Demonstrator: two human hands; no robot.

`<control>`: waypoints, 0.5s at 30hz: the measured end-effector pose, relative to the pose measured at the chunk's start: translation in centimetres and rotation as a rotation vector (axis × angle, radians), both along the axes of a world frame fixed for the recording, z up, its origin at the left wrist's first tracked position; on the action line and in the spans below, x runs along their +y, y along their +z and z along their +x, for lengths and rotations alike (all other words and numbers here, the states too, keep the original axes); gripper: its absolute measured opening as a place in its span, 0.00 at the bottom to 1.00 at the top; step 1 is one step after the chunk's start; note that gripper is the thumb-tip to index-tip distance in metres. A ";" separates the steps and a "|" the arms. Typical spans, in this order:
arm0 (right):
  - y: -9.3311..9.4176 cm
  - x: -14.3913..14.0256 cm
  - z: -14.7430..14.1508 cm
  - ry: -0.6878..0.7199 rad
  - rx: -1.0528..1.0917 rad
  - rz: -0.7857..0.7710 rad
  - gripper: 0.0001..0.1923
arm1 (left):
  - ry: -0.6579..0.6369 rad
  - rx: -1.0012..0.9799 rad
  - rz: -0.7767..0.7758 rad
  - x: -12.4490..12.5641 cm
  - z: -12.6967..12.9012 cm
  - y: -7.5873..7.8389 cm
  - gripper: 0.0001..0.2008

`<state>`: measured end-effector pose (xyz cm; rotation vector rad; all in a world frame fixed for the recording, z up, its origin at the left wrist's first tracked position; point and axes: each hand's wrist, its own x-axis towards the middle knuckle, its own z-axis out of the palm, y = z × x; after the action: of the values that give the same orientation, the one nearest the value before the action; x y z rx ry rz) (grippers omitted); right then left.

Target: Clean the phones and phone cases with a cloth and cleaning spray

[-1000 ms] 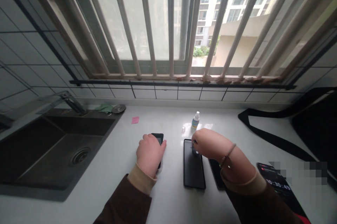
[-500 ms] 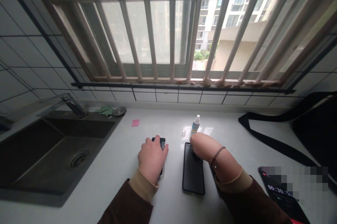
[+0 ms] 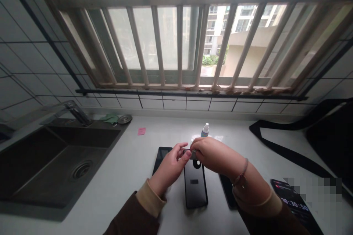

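Observation:
My left hand and my right hand meet over the top end of a black phone case. Their fingertips close around a small greyish piece, mostly hidden, whose kind I cannot make out. The case lies lengthwise on the counter, showing a camera cutout and a small dark rectangle in its middle. To its left, partly behind my left hand, is a dark phone. Another dark slab-like device lies under my right forearm. A small white-topped spray bottle stands just behind my right hand.
On the white counter, a phone showing a timer lies at the right, near a black strap. A pink sticky note lies at the back. Left are a dark sink, a faucet and a green cloth.
My left hand has left the phone on the left and come over to my right hand. The black case sits slightly further left, its camera cutout now showing.

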<state>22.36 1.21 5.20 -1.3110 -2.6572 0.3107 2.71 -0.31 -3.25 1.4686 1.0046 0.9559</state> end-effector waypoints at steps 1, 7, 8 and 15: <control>0.3 -0.1 0.2 0.008 0.067 -0.005 0.12 | -0.070 -0.112 -0.070 -0.3 0.2 0.0 0.29; 1.3 -0.4 1.3 -0.045 0.366 0.033 0.16 | -0.272 -0.498 -0.419 -1.8 0.9 0.6 0.27; 1.4 -0.4 1.3 -0.053 0.385 0.042 0.16 | -0.267 -0.526 -0.473 -1.8 1.0 0.6 0.26; 1.7 -0.1 1.5 -0.288 0.456 0.128 0.14 | -0.172 -0.604 -0.608 -1.5 1.2 1.0 0.33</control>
<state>23.83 1.08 6.94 -1.3652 -2.0524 0.3438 3.96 -1.82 -2.28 0.6799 0.6227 0.7984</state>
